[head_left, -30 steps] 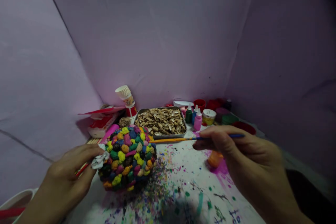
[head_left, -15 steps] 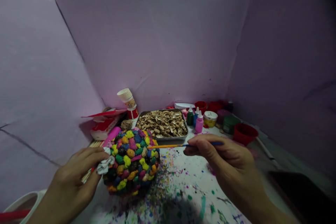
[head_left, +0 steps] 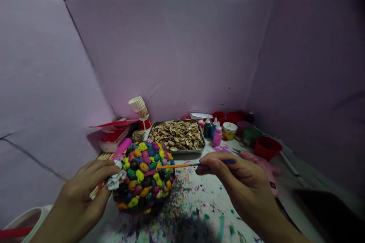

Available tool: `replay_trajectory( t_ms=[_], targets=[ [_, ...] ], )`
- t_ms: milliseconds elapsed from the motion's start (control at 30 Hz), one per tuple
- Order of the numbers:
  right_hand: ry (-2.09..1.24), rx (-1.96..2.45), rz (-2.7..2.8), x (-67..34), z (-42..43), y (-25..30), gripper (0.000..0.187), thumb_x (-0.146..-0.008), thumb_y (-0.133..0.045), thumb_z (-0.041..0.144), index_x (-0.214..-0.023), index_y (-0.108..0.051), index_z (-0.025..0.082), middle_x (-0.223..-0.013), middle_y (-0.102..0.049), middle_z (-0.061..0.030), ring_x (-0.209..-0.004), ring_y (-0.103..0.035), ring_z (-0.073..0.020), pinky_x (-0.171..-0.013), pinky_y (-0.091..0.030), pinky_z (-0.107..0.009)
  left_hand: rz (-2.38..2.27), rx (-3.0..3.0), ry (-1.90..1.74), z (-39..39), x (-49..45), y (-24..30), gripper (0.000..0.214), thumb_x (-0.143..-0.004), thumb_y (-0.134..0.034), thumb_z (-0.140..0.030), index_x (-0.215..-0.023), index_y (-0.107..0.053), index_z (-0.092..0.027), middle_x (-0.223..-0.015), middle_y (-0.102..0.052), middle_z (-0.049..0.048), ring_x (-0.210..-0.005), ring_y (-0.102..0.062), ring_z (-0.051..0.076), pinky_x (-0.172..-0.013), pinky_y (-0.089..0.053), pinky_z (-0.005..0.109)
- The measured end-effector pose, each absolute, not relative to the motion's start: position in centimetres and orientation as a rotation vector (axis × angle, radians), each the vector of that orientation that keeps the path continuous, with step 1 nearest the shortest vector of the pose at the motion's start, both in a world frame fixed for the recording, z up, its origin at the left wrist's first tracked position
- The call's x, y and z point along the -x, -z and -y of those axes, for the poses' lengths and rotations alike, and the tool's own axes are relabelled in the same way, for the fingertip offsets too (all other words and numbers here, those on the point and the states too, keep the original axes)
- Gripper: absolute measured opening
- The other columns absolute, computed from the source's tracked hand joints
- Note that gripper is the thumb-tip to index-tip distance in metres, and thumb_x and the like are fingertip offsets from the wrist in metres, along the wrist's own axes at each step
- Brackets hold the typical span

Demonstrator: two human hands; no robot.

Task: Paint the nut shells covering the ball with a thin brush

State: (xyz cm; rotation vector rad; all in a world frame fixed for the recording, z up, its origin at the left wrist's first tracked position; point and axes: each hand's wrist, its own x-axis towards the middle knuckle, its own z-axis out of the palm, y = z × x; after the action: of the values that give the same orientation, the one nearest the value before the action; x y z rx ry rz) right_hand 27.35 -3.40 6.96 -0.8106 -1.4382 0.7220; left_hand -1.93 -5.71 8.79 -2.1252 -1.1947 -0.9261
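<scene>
A round object covered in painted peanut shells rests on the paint-spattered table, in yellow, green, orange, pink, blue and black. At its left side, my left hand is closed on a crumpled white paper, pressed against the shells. Between the thumb and fingers of my right hand is a thin paintbrush with an orange and blue handle. It lies almost level, its tip at a shell on the upper right part of the round object.
A metal tray of peanut shells stands behind, with stacked paper cups to its left. Paint bottles, a red cup and a pink glue gun are on the right. A dark flat object lies front right.
My right hand has moved slightly left and down, bringing the brush tip lower on the round object. More of the pink glue gun shows. My left hand keeps its grip.
</scene>
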Motion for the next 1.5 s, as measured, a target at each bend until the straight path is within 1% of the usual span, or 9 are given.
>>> replay_trajectory(
  t_ms=[200,367,567,700,900,1133,1233,1333,1500],
  targets=[
    [-0.756,0.834,1.429,-27.4,3.1,-6.6,0.023,-0.087,-0.063,0.032,-0.070,-0.075,0.024,-0.063,-0.074,-0.0019,-0.060,-0.071,-0.0160,-0.057,-0.058,-0.026,1.170,2.128,0.917,5.9,1.7,-8.9,0.024,-0.077,-0.047,-0.015,-0.083,-0.068,-0.026,-0.076,-0.076,0.0000,-0.068,-0.073,0.015,-0.066,-0.057,0.019],
    [-0.760,0.842,1.372,-27.6,2.7,-5.9,0.023,-0.086,-0.063,0.036,-0.072,-0.075,0.022,-0.064,-0.075,-0.0036,-0.060,-0.072,-0.0185,-0.058,-0.060,-0.031,1.210,2.153,0.931,5.9,1.8,-8.8,0.023,-0.076,-0.049,-0.016,-0.083,-0.068,-0.027,-0.078,-0.076,-0.0009,-0.071,-0.073,0.015,-0.067,-0.057,0.020],
    [-0.771,0.837,1.379,-27.4,2.7,-5.5,0.025,-0.087,-0.063,0.037,-0.071,-0.074,0.022,-0.068,-0.075,-0.0048,-0.062,-0.073,-0.0191,-0.060,-0.062,-0.033,1.269,2.149,0.957,5.9,2.5,-8.0,0.024,-0.075,-0.051,-0.018,-0.086,-0.069,-0.030,-0.082,-0.077,-0.0010,-0.074,-0.073,0.016,-0.070,-0.058,0.021],
    [-0.736,0.826,1.405,-27.3,2.6,-5.6,0.024,-0.087,-0.062,0.034,-0.070,-0.075,0.022,-0.067,-0.074,-0.0041,-0.061,-0.072,-0.0177,-0.059,-0.061,-0.031,1.328,2.138,0.939,6.0,2.9,-7.5,0.024,-0.076,-0.050,-0.020,-0.087,-0.069,-0.030,-0.084,-0.077,0.0001,-0.076,-0.073,0.018,-0.074,-0.060,0.025],
    [-0.718,0.828,1.411,-27.4,2.7,-6.0,0.024,-0.087,-0.062,0.032,-0.069,-0.075,0.023,-0.064,-0.074,-0.0027,-0.060,-0.071,-0.0168,-0.058,-0.059,-0.029,1.300,2.095,0.974,5.6,3.1,-7.2,0.027,-0.077,-0.046,-0.020,-0.088,-0.066,-0.034,-0.082,-0.077,-0.0009,-0.071,-0.074,0.020,-0.071,-0.061,0.030],
    [-0.760,0.798,1.407,-27.4,2.9,-6.1,0.023,-0.086,-0.063,0.029,-0.068,-0.076,0.023,-0.062,-0.074,-0.0024,-0.059,-0.070,-0.0156,-0.057,-0.058,-0.026,1.272,2.091,0.952,5.5,2.8,-7.5,0.027,-0.076,-0.046,-0.020,-0.089,-0.065,-0.035,-0.082,-0.076,-0.0024,-0.067,-0.073,0.019,-0.070,-0.061,0.029],
    [-0.957,0.790,1.225,-27.0,2.3,-5.7,0.023,-0.080,-0.071,0.039,-0.068,-0.076,0.021,-0.063,-0.074,-0.0034,-0.058,-0.072,-0.0163,-0.056,-0.061,-0.027,1.277,2.091,0.951,5.5,2.9,-7.4,0.025,-0.078,-0.046,-0.022,-0.087,-0.066,-0.033,-0.083,-0.076,-0.0011,-0.067,-0.073,0.018,-0.069,-0.061,0.028],
    [-1.202,0.798,0.960,-26.7,1.1,-5.1,0.035,-0.064,-0.082,0.052,-0.064,-0.075,0.018,-0.059,-0.072,-0.0028,-0.052,-0.070,-0.0143,-0.056,-0.061,-0.025,1.288,2.092,0.959,5.5,3.2,-7.1,0.024,-0.079,-0.047,-0.024,-0.087,-0.068,-0.032,-0.084,-0.077,-0.0005,-0.070,-0.073,0.018,-0.070,-0.061,0.028],
    [-1.415,0.797,0.668,-26.5,-0.7,-4.0,0.047,-0.044,-0.091,0.053,-0.063,-0.072,0.014,-0.052,-0.070,-0.0013,-0.047,-0.067,-0.0106,-0.056,-0.060,-0.021,1.247,2.087,0.948,5.4,3.3,-7.1,0.024,-0.079,-0.047,-0.023,-0.088,-0.067,-0.031,-0.083,-0.076,-0.0009,-0.068,-0.073,0.017,-0.071,-0.060,0.025]
  ],
)
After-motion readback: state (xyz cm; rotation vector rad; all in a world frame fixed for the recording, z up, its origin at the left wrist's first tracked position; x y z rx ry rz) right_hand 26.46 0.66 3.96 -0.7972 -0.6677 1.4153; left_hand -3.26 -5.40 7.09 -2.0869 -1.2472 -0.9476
